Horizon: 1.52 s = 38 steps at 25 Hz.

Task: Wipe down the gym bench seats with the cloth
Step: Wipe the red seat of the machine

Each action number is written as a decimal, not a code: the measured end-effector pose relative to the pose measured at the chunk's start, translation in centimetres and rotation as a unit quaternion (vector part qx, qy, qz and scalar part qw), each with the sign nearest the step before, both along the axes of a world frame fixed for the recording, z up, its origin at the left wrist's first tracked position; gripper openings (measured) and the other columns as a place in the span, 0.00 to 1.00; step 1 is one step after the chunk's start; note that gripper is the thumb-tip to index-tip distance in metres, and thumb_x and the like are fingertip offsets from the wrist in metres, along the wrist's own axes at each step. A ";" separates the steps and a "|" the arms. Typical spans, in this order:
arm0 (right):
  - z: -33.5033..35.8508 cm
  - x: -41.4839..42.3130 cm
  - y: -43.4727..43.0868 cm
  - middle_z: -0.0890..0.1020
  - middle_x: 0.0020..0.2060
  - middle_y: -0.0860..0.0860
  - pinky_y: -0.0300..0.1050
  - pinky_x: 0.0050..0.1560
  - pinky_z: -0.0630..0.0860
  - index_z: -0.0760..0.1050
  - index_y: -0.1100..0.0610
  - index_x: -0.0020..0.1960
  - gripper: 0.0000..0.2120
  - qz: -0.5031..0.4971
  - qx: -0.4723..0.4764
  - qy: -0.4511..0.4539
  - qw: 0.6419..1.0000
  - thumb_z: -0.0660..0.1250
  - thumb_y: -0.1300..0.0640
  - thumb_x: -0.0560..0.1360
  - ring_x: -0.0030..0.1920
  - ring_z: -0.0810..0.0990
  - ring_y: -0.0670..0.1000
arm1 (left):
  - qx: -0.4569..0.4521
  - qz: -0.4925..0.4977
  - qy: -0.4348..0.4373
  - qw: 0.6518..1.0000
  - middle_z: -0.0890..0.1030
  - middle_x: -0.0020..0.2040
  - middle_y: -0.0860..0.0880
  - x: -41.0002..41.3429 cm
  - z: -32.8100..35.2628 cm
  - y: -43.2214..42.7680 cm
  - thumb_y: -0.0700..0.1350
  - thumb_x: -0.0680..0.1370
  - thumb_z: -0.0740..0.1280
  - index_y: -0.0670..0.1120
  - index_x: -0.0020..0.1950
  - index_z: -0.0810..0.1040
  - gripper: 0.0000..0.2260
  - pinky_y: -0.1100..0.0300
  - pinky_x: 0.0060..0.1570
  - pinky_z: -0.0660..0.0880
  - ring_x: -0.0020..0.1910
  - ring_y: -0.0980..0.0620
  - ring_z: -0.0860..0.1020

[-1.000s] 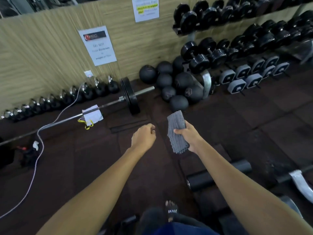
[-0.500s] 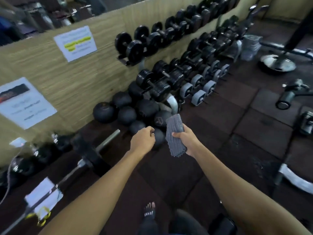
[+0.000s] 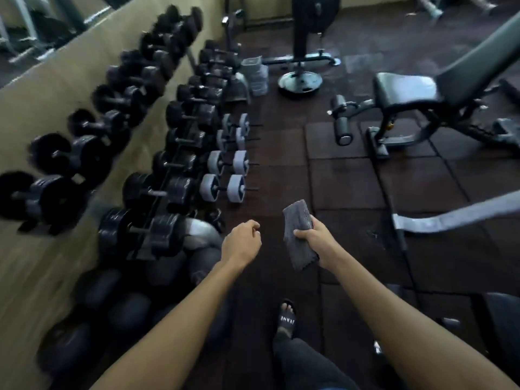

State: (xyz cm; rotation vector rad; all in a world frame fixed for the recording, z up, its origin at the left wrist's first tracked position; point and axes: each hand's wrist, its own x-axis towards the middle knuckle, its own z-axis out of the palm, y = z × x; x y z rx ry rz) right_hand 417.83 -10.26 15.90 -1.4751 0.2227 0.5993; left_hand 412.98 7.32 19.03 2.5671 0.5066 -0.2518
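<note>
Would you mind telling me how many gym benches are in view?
1: the adjustable bench stands at the upper right. A dark pad at the lower right edge may belong to a second, cut off.

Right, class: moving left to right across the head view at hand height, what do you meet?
Black dumbbell on the rack → left hand → grey ribbed cloth, held by the right hand → pale grey metal frame bar.
</note>
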 end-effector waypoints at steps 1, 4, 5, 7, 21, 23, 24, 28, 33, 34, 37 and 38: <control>-0.3 2.6 -0.7 0.81 0.50 0.56 0.50 0.50 0.78 0.73 0.58 0.64 0.18 -0.029 0.004 0.002 1.000 0.61 0.72 0.78 0.48 0.80 0.54 | -0.001 -0.022 0.003 1.000 0.80 0.62 0.49 3.5 -0.2 -0.4 0.46 0.80 0.59 0.52 0.65 0.77 0.14 0.51 0.61 0.74 0.61 0.45 0.77; -0.1 10.0 -3.8 0.80 0.50 0.56 0.47 0.49 0.78 0.73 0.56 0.61 0.17 -0.109 0.002 0.009 0.994 0.60 0.73 0.78 0.49 0.80 0.54 | 0.006 -0.091 0.009 0.996 0.80 0.63 0.50 13.8 -0.4 -2.8 0.46 0.81 0.59 0.52 0.65 0.76 0.15 0.53 0.60 0.72 0.61 0.46 0.77; 0.0 12.4 -5.0 0.81 0.51 0.56 0.47 0.50 0.79 0.73 0.56 0.62 0.17 -0.131 -0.002 0.009 0.991 0.60 0.73 0.78 0.50 0.80 0.55 | 0.005 -0.118 0.006 0.993 0.80 0.63 0.50 17.1 -0.2 -3.9 0.46 0.80 0.59 0.52 0.65 0.76 0.15 0.53 0.60 0.73 0.61 0.46 0.77; 0.2 16.6 -7.6 0.81 0.52 0.57 0.48 0.51 0.79 0.73 0.57 0.62 0.17 -0.182 -0.013 0.011 0.983 0.61 0.73 0.78 0.51 0.81 0.55 | 0.002 -0.165 0.005 0.986 0.80 0.62 0.51 23.4 0.0 -6.5 0.46 0.80 0.59 0.52 0.65 0.77 0.14 0.54 0.59 0.73 0.61 0.47 0.78; -0.6 43.4 -29.7 0.81 0.56 0.62 0.62 0.61 0.77 0.71 0.60 0.68 0.21 -0.531 -0.043 0.061 0.844 0.63 0.71 0.77 0.55 0.81 0.62 | -0.001 -0.532 0.016 0.846 0.79 0.63 0.49 61.9 -2.5 -36.5 0.45 0.80 0.58 0.51 0.64 0.77 0.15 0.53 0.59 0.72 0.62 0.44 0.76; 1.0 45.1 -33.4 0.80 0.56 0.59 0.54 0.58 0.78 0.70 0.59 0.68 0.20 -0.579 -0.036 0.070 0.811 0.63 0.71 0.78 0.55 0.80 0.60 | 0.003 -0.586 0.019 0.810 0.80 0.62 0.49 65.1 -1.3 -42.2 0.45 0.80 0.58 0.51 0.64 0.77 0.15 0.53 0.58 0.73 0.61 0.44 0.77; 1.6 45.4 -34.9 0.80 0.55 0.57 0.53 0.58 0.77 0.70 0.56 0.67 0.20 -0.600 -0.035 0.077 0.796 0.62 0.71 0.79 0.55 0.80 0.59 | -0.001 -0.609 0.017 0.793 0.80 0.62 0.49 66.2 -0.8 -44.8 0.45 0.80 0.58 0.51 0.64 0.77 0.15 0.53 0.57 0.73 0.60 0.44 0.77; 1.8 46.4 -41.4 0.81 0.56 0.54 0.57 0.62 0.77 0.71 0.52 0.67 0.20 -0.671 -0.010 0.093 0.736 0.62 0.69 0.80 0.58 0.80 0.58 | 0.002 -0.698 0.015 0.716 0.79 0.62 0.49 68.3 0.1 -54.7 0.45 0.81 0.58 0.50 0.66 0.75 0.14 0.54 0.57 0.72 0.61 0.45 0.77; 0.3 47.2 -51.3 0.81 0.54 0.54 0.47 0.49 0.79 0.72 0.54 0.64 0.17 -0.711 -0.012 0.101 0.696 0.62 0.69 0.80 0.52 0.81 0.54 | 0.002 -0.750 0.019 0.661 0.79 0.63 0.51 69.4 -2.1 -67.3 0.44 0.81 0.57 0.50 0.66 0.75 0.16 0.54 0.56 0.73 0.61 0.47 0.76; -0.2 47.4 -54.0 0.81 0.54 0.55 0.52 0.54 0.80 0.72 0.54 0.64 0.17 -0.714 -0.005 0.097 0.693 0.62 0.69 0.80 0.54 0.81 0.56 | 0.001 -0.753 0.018 0.658 0.79 0.62 0.51 69.5 -2.8 -70.3 0.44 0.81 0.57 0.50 0.66 0.75 0.16 0.54 0.57 0.73 0.61 0.47 0.77; -2.5 47.8 -64.9 0.82 0.53 0.55 0.55 0.60 0.78 0.72 0.52 0.62 0.17 -0.717 -0.006 0.094 0.691 0.62 0.69 0.79 0.55 0.82 0.57 | -0.003 -0.751 0.016 0.660 0.80 0.61 0.50 69.7 -5.2 -81.1 0.43 0.80 0.57 0.50 0.65 0.76 0.16 0.53 0.55 0.75 0.59 0.46 0.78; -3.2 47.8 -68.9 0.82 0.53 0.55 0.57 0.60 0.78 0.72 0.52 0.63 0.18 -0.715 -0.009 0.094 0.693 0.61 0.70 0.79 0.55 0.82 0.57 | -0.001 -0.748 0.021 0.663 0.80 0.61 0.50 69.6 -5.9 -84.9 0.43 0.80 0.57 0.50 0.65 0.76 0.16 0.53 0.55 0.75 0.58 0.46 0.78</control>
